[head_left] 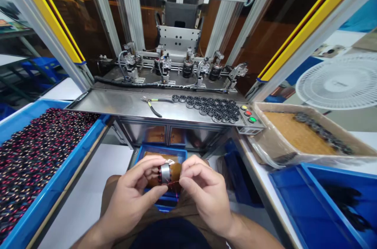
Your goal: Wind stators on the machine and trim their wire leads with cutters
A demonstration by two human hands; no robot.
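My left hand (132,192) is closed around a small round motor stator (165,173) with a silver metal ring and reddish copper windings, held over my lap. My right hand (203,188) pinches thin red wire ends at the stator's right side, fingers pressed together. Both hands meet just above a small blue bin (165,154) under the bench. On the steel bench shelf (118,103) lie several dark ring-shaped stator cores (212,107) in a heap.
Yellow-handled pliers (153,103) lie on the shelf left of the cores. A blue crate (44,154) of wound stators sits at my left. A cardboard tray (300,135) and blue bins (324,205) are at my right. Buttons (247,113), winding machine (179,64), white fan (341,80).
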